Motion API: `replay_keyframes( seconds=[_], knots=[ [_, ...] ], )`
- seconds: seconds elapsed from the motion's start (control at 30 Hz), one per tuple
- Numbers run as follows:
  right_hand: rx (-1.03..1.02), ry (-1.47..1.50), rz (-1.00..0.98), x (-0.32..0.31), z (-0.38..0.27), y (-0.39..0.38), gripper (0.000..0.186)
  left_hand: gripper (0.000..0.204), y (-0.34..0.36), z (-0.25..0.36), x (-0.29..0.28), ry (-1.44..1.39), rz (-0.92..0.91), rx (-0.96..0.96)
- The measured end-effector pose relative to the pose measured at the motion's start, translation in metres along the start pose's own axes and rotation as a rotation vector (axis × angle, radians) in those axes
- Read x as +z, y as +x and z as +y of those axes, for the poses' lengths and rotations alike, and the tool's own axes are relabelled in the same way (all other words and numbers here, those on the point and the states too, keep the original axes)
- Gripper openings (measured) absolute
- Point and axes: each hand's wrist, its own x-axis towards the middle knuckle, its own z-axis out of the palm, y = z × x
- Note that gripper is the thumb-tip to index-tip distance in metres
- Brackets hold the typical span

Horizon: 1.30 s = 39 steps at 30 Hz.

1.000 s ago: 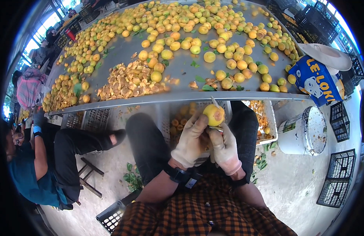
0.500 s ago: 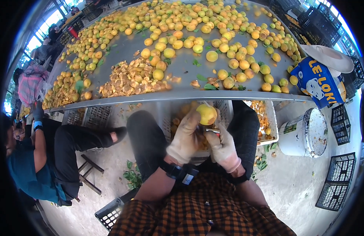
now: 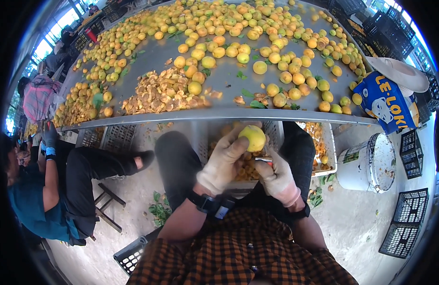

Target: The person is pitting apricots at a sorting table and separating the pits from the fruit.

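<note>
Presently, left hand (image 3: 224, 164): gloved, closed around a yellow fruit (image 3: 252, 137), which is held up just below the near edge of the bench (image 3: 219, 80).
Right hand (image 3: 278, 176): gloved, gripped around a small knife (image 3: 264, 160) set against the fruit's underside.
Crate (image 3: 324, 142): placed beneath the hands, filled with cut fruit.
Bench top: covered with whole fruit; a heap of pits (image 3: 158, 92) is seen near its front edge.
</note>
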Motion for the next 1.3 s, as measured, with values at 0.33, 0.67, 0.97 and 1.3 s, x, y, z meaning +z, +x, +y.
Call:
replay_keyframes(
  seconds=[0.33, 0.67, 0.97, 1.3],
  knots=[
    [-0.027, -0.267, -0.134, -0.020, -0.014, -0.002, 0.033, 0.075, -0.003, 0.012, -0.010, 0.194, -0.073, -0.030],
    [0.071, 0.012, -0.092, -0.012, -0.016, 0.001, 0.029, 0.060, 0.009, 0.016, -0.012, 0.301, -0.135, -0.038],
    [-0.106, 0.752, 0.209, -0.014, -0.050, 0.010, 0.025, 0.053, 0.009, -0.009, -0.018, -0.535, 0.094, -0.093],
    [-0.516, 0.655, 0.630, -0.010, -0.096, 0.046, 0.033, 0.048, -0.002, -0.019, 0.019, -0.525, -0.090, -0.200]
  ],
)
